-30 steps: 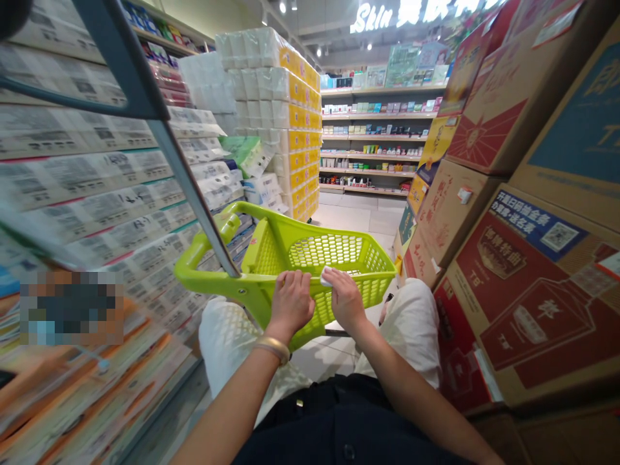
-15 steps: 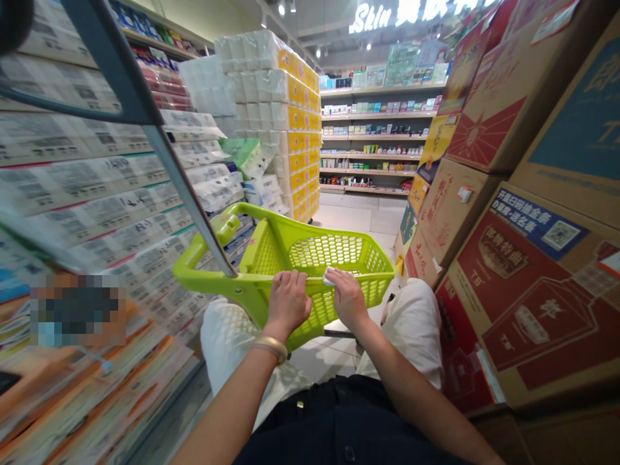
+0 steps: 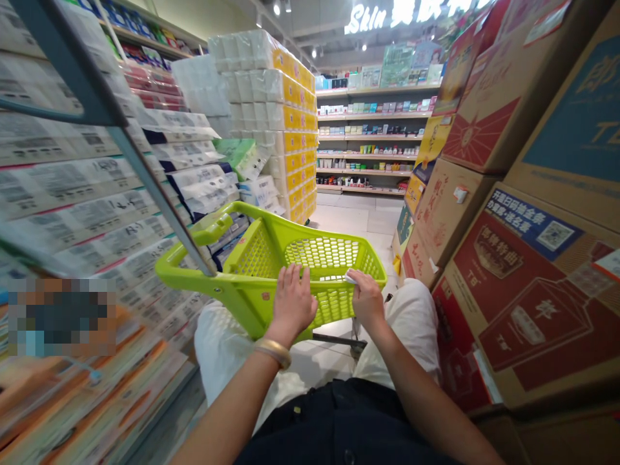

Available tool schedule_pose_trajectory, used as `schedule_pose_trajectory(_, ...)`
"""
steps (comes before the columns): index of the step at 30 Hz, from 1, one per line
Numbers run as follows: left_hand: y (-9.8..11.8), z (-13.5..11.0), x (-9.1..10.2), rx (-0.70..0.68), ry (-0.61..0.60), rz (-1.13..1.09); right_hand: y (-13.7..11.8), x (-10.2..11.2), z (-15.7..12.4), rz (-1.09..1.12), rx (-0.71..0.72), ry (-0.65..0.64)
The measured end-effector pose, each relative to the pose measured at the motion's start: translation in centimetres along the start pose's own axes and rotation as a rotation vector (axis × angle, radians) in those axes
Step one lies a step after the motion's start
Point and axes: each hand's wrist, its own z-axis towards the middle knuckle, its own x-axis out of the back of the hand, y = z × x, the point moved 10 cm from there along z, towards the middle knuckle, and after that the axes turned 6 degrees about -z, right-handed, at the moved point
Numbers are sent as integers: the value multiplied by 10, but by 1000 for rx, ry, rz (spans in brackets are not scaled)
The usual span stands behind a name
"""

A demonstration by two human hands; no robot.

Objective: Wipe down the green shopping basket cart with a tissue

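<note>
In front of me stands a bright green shopping cart (image 3: 256, 313) with a lattice-walled basket and a grey metal pole rising at its left. My left hand (image 3: 294, 307) rests on the near rim of the basket, its fingers stretched out over the edge and holding nothing. Farther right along the same rim, my right hand (image 3: 371, 300) is closed on a small white wipe (image 3: 351, 276), pressed against the rim near the basket's front corner. Most of the wipe is hidden under the fingers. A gold bangle (image 3: 272, 352) circles my left wrist.
Stacked cartons (image 3: 527, 290) rise close on my right. Packs of paper goods (image 3: 87, 187) are piled on the left, with a tall stack of yellow-and-white tissue packs (image 3: 290, 123) beyond. Shelves of small boxes and bottles (image 3: 372, 137) line the back. My knees flank the cart.
My right hand has slid rightward along the rim with the wipe. The fingers of my left hand have straightened over the edge. The cart sits slightly farther left in view.
</note>
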Motion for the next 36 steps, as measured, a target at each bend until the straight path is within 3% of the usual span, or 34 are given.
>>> schedule_pose_trajectory(3, 14, 0, -25, -57, -140, -57, -37, -18, -6, 37, 149, -94)
schedule_pose_trajectory(5, 15, -2, -34, -70, -187, -67, -41, -21, -9, 34, 171, -115)
schedule_pose_trajectory(11, 9, -7, -36, -76, -177, -64, 27, 17, -9, -47, -23, 51)
schedule_pose_trajectory(14, 9, -7, -37, -54, -171, -55, 36, 25, -14, -77, -79, 114)
schedule_pose_trajectory(17, 11, -7, -38, -44, -174, -56, 0, 9, -16, -36, -1, 61)
schedule_pose_trajectory(20, 12, -8, -37, -49, -172, -56, -50, -16, -20, 42, 181, -76)
schedule_pose_trajectory(22, 12, -9, -36, -59, -170, -56, -61, -20, -23, 61, 235, -115)
schedule_pose_trajectory(24, 12, -10, -37, -68, -171, -58, -47, -12, -22, 49, 212, -92)
schedule_pose_trajectory(29, 10, -11, -40, -57, -164, -49, 28, 26, -17, -18, 9, 68)
schedule_pose_trajectory(31, 12, -11, -42, -55, -163, -46, 39, 31, -15, -38, -46, 111)
schedule_pose_trajectory(33, 14, -11, -43, -58, -167, -42, 28, 26, -14, -39, -51, 119)
schedule_pose_trajectory(36, 15, -11, -43, -65, -169, -37, -20, 2, -14, 7, 77, 27)
